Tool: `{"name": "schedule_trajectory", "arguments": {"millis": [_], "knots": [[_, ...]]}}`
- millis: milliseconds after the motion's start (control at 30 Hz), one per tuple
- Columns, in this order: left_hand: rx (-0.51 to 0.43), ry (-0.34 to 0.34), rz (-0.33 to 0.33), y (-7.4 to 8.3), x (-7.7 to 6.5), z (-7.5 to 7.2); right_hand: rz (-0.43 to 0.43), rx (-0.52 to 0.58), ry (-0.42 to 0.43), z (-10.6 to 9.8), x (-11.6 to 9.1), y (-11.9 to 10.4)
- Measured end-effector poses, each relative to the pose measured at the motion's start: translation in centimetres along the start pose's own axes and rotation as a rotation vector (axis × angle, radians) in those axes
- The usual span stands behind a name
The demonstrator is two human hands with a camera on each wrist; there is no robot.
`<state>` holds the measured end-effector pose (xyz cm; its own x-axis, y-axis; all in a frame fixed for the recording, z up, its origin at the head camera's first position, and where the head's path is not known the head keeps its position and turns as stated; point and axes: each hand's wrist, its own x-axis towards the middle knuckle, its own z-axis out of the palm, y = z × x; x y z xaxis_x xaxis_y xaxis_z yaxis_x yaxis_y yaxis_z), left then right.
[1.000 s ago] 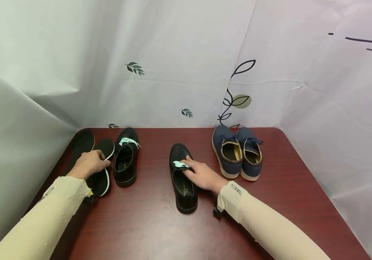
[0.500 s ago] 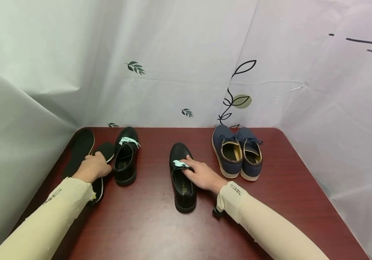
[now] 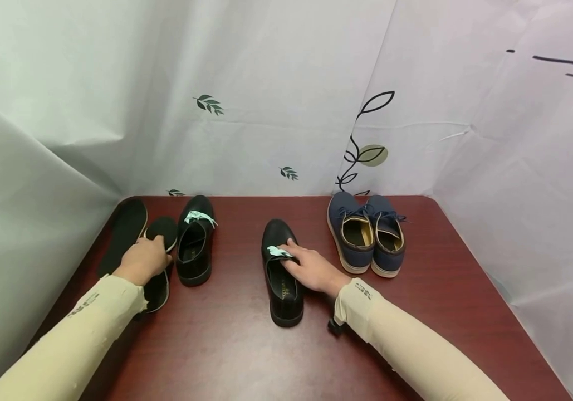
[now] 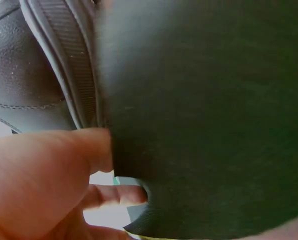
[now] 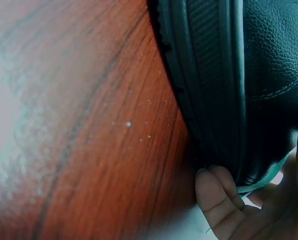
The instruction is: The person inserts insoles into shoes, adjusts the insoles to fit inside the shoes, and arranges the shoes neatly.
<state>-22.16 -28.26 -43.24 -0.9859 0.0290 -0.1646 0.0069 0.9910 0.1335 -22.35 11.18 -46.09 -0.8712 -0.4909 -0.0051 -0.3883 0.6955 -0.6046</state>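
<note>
In the head view my left hand pinches a black insole at its middle. The left wrist view shows the thumb at the edge of this dark insole, with the side of a black shoe close by. A second black insole lies to the left on the table. My right hand holds a black shoe by its pale-green laces, thumb at the opening. In the right wrist view, fingertips curl against the sole edge of that shoe, which stands on the table.
Another black shoe with pale-green laces stands just right of the held insole. A pair of navy shoes stands at the back right of the reddish-brown table. White patterned cloth encloses the back and sides.
My left hand has shifted slightly right and toward me, and the insole in it has tilted, showing less of its pale edge. The right hand and its shoe have hardly moved.
</note>
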Motion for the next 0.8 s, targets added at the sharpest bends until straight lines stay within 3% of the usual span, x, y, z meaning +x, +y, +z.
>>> {"name": "schedule_trajectory", "arguments": {"millis": [200,433,800], "knots": [[-0.058,0.082,0.008,-1.1,-0.3,0.0,-0.008,-0.002,-0.003,0.0,0.0,0.0],[-0.146,0.098,0.05,-2.7,-1.1,-0.4,-0.007,-0.001,-0.001,0.0,0.0,0.0],[-0.169,0.156,-0.003,-2.2,-3.3,-2.9,0.031,0.029,-0.066,-0.4,0.1,0.2]]}}
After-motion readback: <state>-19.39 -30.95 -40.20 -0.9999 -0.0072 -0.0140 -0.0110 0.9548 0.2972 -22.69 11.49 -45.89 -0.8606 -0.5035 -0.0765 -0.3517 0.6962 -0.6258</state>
